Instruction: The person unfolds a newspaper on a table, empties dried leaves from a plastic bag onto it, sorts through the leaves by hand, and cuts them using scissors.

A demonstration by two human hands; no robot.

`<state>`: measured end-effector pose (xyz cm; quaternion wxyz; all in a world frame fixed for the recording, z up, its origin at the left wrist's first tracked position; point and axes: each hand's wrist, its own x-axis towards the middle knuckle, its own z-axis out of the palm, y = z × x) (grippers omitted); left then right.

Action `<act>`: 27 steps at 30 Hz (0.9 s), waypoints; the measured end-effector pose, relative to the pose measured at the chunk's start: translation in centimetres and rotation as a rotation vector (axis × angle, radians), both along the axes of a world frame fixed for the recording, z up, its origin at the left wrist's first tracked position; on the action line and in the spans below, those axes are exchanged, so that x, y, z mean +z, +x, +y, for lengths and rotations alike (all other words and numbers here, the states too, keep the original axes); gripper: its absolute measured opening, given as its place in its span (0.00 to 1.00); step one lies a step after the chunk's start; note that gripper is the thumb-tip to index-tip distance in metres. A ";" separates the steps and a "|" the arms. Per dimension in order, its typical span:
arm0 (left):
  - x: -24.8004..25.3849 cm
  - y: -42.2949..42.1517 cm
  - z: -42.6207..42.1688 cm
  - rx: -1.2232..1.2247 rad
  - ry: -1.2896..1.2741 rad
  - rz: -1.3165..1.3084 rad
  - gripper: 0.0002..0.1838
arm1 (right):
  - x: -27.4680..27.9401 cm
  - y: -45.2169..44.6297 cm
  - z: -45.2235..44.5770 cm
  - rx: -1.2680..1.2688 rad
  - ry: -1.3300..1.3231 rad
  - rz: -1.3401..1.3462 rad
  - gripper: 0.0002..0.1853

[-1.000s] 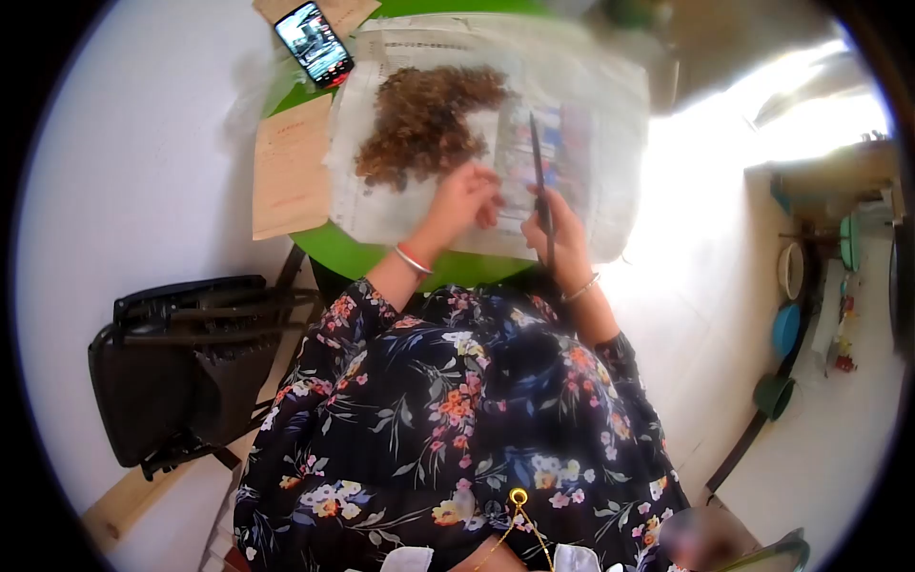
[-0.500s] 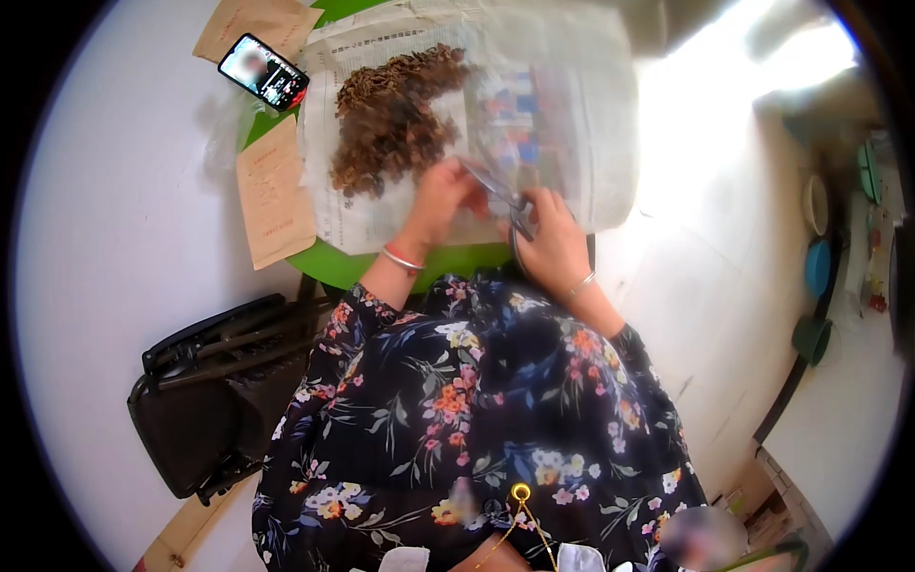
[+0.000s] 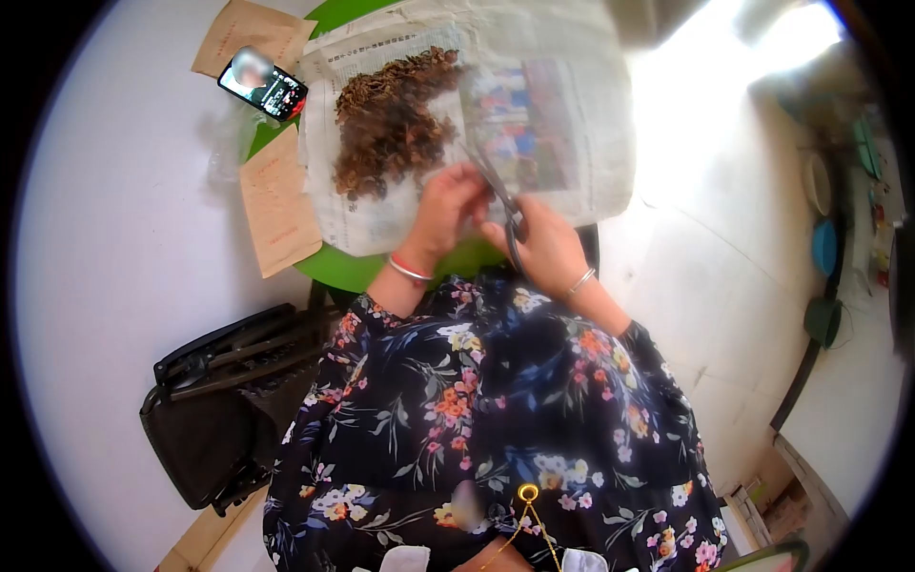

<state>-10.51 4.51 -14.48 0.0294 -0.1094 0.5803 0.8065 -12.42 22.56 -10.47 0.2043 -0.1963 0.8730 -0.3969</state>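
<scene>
My right hand [image 3: 548, 236] is closed round the handles of a pair of scissors [image 3: 499, 191]; the blades point up and to the left. Close beside the blades, my left hand [image 3: 448, 210] has its fingers curled together near their tips. Whatever it pinches is too small or blurred to make out. Just beyond my left hand lies a heap of brown dried pieces [image 3: 391, 138], thin and strip-like at the far side, darker and chunkier nearer to me. The heap rests on spread newspaper [image 3: 600, 143] with a colour picture on its right part.
The newspaper covers most of a green table [image 3: 348, 271]. At the table's left edge are a lit phone [image 3: 264, 84], a brown paper envelope [image 3: 281, 205] and another envelope [image 3: 248, 36] behind the phone. A folded black chair [image 3: 219, 410] leans at the lower left. Basins [image 3: 823, 246] stand far right.
The scissors have swung to a steeper angle, and my right hand has turned with them. My left hand stays near the blades, its fingers still curled. The view has shifted slightly.
</scene>
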 end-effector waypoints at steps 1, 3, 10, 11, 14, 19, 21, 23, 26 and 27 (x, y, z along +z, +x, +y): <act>0.0 0.0 -0.1 0.011 -0.007 0.008 0.09 | 0.3 -0.1 -0.2 0.003 0.001 -0.002 0.31; 0.6 -0.2 0.0 0.032 0.024 -0.022 0.09 | 1.5 -0.3 -0.1 0.013 0.018 -0.003 0.31; 0.2 -0.4 -0.4 0.063 -0.007 -0.100 0.07 | -1.2 -1.2 -0.2 0.043 0.093 -0.021 0.29; 0.3 -0.4 -0.3 0.062 -0.027 -0.115 0.07 | -1.7 -1.2 -0.1 0.042 0.092 -0.015 0.29; 0.7 -0.5 -0.1 0.068 -0.067 -0.150 0.08 | -1.6 -1.2 0.1 0.025 0.021 -0.036 0.29; 0.5 -0.5 0.0 0.066 -0.102 -0.133 0.09 | 1.4 -1.1 0.3 0.027 0.029 -0.089 0.30; 0.6 -0.2 -0.1 0.046 -0.080 -0.110 0.08 | 2.1 -0.8 0.6 0.045 0.068 -0.067 0.31; 0.7 -0.2 -0.1 0.031 -0.068 -0.086 0.08 | 2.4 -0.8 0.8 0.062 0.083 -0.036 0.31; 1.0 -0.1 -0.2 0.017 -0.047 -0.075 0.08 | 2.0 -0.6 0.7 0.060 0.103 0.012 0.32; 0.7 -0.2 -0.2 0.017 -0.029 -0.085 0.08 | 1.8 -0.6 0.6 0.054 0.109 0.028 0.32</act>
